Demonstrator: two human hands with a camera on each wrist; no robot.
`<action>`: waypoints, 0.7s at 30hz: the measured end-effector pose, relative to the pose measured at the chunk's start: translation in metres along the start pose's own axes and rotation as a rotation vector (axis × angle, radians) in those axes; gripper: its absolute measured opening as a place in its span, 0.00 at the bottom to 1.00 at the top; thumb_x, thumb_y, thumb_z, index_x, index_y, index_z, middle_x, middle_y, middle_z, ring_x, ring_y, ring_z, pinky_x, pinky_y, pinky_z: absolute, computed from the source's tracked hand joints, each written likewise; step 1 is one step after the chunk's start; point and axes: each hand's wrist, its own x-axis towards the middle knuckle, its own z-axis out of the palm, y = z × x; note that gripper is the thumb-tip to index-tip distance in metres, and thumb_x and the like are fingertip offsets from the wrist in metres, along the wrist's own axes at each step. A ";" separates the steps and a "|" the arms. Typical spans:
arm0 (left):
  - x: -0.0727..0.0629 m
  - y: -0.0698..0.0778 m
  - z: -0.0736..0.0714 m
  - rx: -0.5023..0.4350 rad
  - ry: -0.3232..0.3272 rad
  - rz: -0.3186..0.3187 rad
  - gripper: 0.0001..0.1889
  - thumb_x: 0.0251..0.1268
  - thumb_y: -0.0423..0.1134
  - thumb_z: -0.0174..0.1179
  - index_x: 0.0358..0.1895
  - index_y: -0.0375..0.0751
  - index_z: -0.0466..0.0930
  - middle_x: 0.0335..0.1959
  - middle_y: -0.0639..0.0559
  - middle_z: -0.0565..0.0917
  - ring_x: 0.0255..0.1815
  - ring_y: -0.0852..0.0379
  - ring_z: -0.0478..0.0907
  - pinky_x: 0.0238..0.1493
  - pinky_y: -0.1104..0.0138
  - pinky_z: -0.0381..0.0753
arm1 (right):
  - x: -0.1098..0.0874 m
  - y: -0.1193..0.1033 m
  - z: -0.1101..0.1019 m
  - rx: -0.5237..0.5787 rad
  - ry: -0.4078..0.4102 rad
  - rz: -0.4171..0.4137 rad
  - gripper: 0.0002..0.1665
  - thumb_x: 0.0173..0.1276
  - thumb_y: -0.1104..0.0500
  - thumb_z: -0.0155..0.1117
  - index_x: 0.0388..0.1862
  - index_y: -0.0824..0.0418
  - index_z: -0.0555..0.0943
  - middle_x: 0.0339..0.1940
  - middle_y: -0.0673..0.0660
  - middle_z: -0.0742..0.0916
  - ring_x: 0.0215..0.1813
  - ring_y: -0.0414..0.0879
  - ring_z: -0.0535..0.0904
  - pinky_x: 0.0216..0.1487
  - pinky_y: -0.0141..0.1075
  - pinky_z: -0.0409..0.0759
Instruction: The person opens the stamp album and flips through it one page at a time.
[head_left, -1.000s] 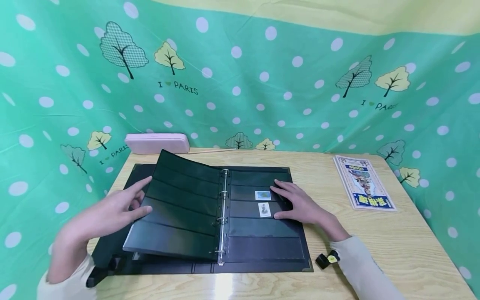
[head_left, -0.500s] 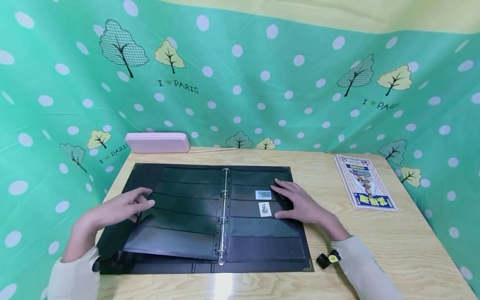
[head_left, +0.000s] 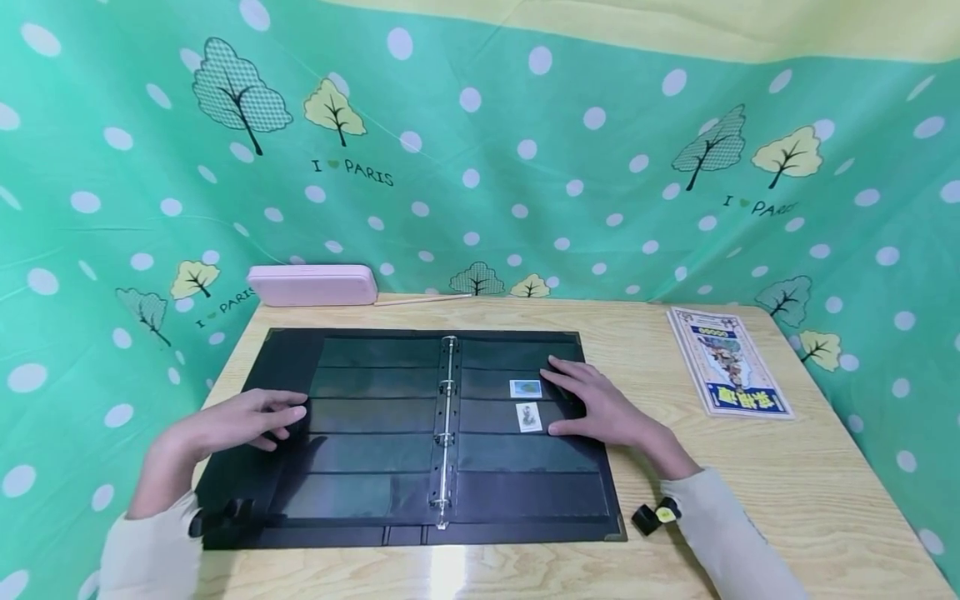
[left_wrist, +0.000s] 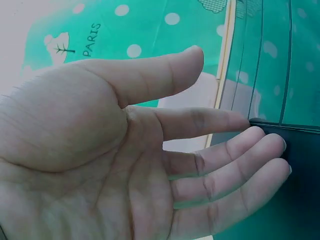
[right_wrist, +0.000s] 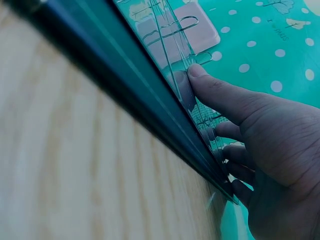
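A black ring-binder stamp album (head_left: 258, 358) lies open on the wooden table, its dark pocketed pages flat on both sides of the metal rings (head_left: 445, 438). Two stamps sit in the right page: a blue one (head_left: 526, 389) and, just below it, a whitish one (head_left: 528, 417). My left hand (head_left: 236, 425) is at the outer edge of the left page, fingers loosely extended. In the left wrist view its index fingertip (left_wrist: 242, 120) meets the page edge, thumb apart. My right hand (head_left: 603, 408) rests on the right page's outer edge beside the stamps, fingers spread; the right wrist view shows its thumb (right_wrist: 215, 90) on the page.
Behind the album stand a pink case (head_left: 312, 286) and a thin stick (head_left: 423, 300). A printed booklet (head_left: 731, 362) lies at the right of the wooden table (head_left: 652, 350). A green dotted curtain (head_left: 480, 150) hangs behind and at the sides.
The raised left page has come down flat onto the album's left side. My left hand went down with it and its fingers loosened. The right hand stays in place.
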 end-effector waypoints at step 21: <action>0.032 0.062 0.077 0.424 0.273 0.305 0.31 0.85 0.42 0.64 0.78 0.25 0.72 0.51 0.45 0.87 0.48 0.52 0.84 0.51 0.51 0.88 | 0.001 0.003 0.001 -0.014 0.001 -0.001 0.55 0.68 0.39 0.83 0.88 0.55 0.70 0.92 0.60 0.65 0.89 0.68 0.57 0.81 0.73 0.61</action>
